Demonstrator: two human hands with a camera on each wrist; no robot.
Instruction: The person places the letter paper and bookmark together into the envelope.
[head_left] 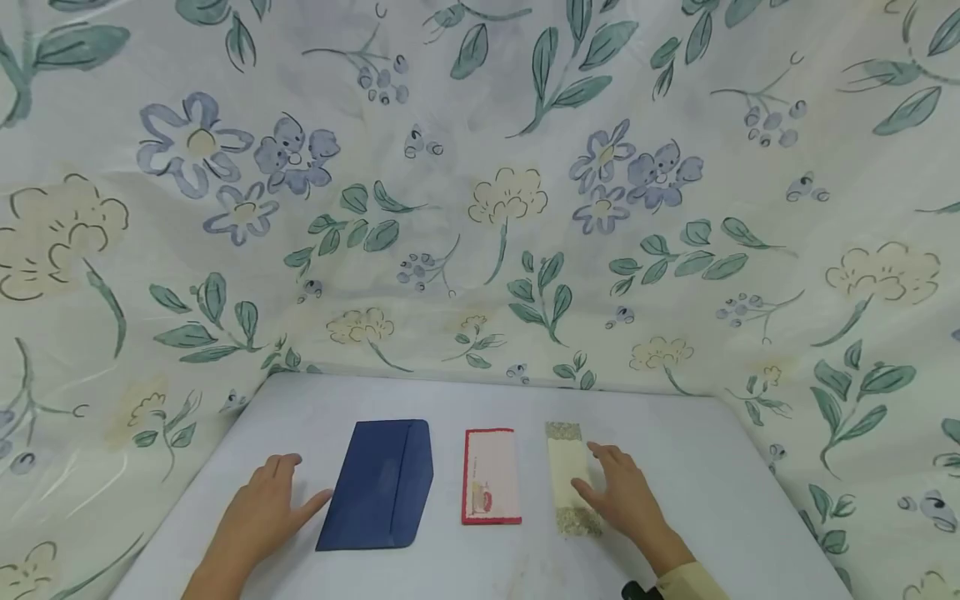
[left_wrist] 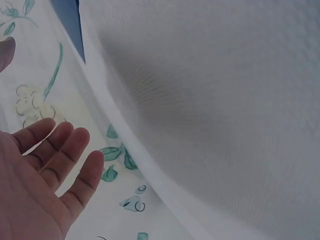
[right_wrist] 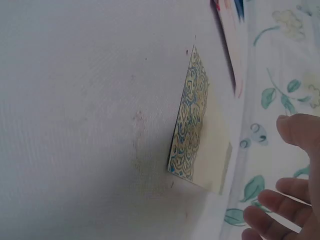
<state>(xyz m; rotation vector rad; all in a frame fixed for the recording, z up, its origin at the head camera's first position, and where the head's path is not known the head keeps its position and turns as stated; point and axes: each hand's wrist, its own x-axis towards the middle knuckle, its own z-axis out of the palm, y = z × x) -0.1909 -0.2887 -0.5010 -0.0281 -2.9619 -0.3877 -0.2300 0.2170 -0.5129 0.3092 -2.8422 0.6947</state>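
A dark blue envelope (head_left: 367,483) lies on the white table, its flap toward the right. My left hand (head_left: 262,508) is beside it, fingers spread, the thumb tip close to the envelope's left edge; whether they touch I cannot tell. In the middle lies a pale pink envelope or card with a red border (head_left: 498,467). A cream card with patterned bands at both ends (head_left: 566,471) lies to its right. By that card's right edge hovers my right hand (head_left: 626,496), thumb over the card in the head view. The right wrist view shows the fingers (right_wrist: 272,220) apart from it, holding nothing.
The white tabletop (head_left: 300,408) has faint brownish marks (right_wrist: 140,120) near its front. Floral cloth (head_left: 450,250) hangs behind the table and along both sides. A black object (head_left: 637,590) sits by the right sleeve (head_left: 693,581).
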